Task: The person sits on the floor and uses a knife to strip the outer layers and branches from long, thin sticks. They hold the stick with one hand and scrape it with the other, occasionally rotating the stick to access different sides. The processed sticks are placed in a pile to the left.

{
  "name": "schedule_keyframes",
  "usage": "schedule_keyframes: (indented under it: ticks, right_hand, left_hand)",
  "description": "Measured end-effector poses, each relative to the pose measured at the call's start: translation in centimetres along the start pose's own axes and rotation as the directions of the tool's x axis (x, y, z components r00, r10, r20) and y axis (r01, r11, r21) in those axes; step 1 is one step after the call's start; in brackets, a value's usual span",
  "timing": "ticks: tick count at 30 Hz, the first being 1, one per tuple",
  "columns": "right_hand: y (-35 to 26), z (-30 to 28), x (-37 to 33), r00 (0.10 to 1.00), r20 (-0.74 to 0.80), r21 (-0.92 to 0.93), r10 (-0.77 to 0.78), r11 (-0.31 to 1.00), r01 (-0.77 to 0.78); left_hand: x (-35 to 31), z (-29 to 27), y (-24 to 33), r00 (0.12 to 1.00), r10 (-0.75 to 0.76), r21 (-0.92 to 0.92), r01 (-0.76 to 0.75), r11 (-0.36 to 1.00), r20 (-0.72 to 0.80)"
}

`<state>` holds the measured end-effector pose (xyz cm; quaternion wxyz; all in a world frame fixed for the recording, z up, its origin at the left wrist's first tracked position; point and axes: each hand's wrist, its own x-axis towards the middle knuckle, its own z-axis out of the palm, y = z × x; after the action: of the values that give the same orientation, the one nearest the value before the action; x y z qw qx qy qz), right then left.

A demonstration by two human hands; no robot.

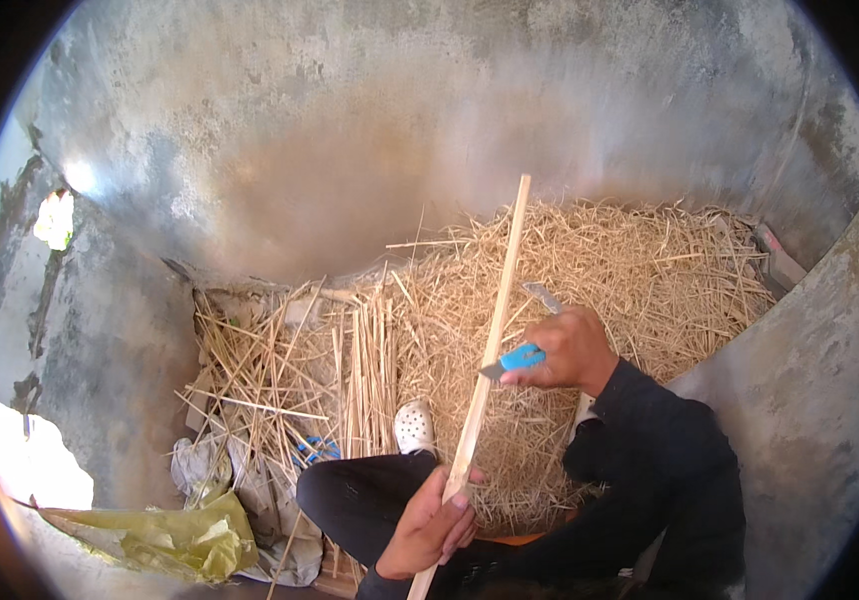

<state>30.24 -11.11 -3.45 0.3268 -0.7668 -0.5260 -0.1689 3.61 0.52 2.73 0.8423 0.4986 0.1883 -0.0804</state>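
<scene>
A long, pale strip of wood or bamboo [503, 290] slants up and away from my lap, its far end above the shavings. My left hand [432, 527] is closed around its lower part, thumb on top. In my right fist is a blue-handled knife [523, 357], its dark grey tip at the strip's right edge, about midway along it. A grey metal piece [543, 297] sticks out above the same fist; whether it belongs to the knife I cannot tell.
A heap of straw-like shavings [640, 270] lies in front of a concrete wall [350, 130]. Several thin sticks [368, 370] lie at the left, near a white clog [415, 428] on my foot. A yellow-green plastic sheet [180, 540] and grey sacking [270, 510] are at the lower left.
</scene>
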Motion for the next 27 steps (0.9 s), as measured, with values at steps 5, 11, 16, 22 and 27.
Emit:
schedule_keyframes:
  ticks: [5, 11, 16, 22, 27]
  right_hand:
    - [2.2, -0.6, 1.8, 0.990, 0.006, -0.104, 0.144, 0.984, -0.142]
    - [2.3, 0.3, -0.3, 0.982, 0.109, -0.028, 0.152, 0.988, -0.150]
    - [1.4, 0.2, 0.7, 0.990, 0.059, 0.009, 0.132, 0.991, -0.133]
    - [-2.0, 0.0, -0.9, 0.991, 0.130, 0.153, 0.018, 0.987, -0.038]
    - [0.4, 0.2, 0.3, 0.994, 0.053, 0.013, 0.096, 0.995, -0.096]
  left_hand:
    - [0.0, -0.1, 0.5, 1.000, 0.007, 0.004, -0.007, 1.000, 0.019]
    - [0.5, -0.3, -0.3, 0.999, -0.018, -0.055, 0.020, 0.998, 0.044]
    - [-0.3, 0.4, 0.8, 0.996, -0.009, 0.177, 0.025, 0.984, -0.092]
    - [0.5, 0.0, 0.6, 0.998, -0.033, 0.083, 0.036, 0.996, -0.044]
    - [1.3, 0.3, 0.5, 1.000, 0.013, 0.004, -0.013, 1.000, 0.021]
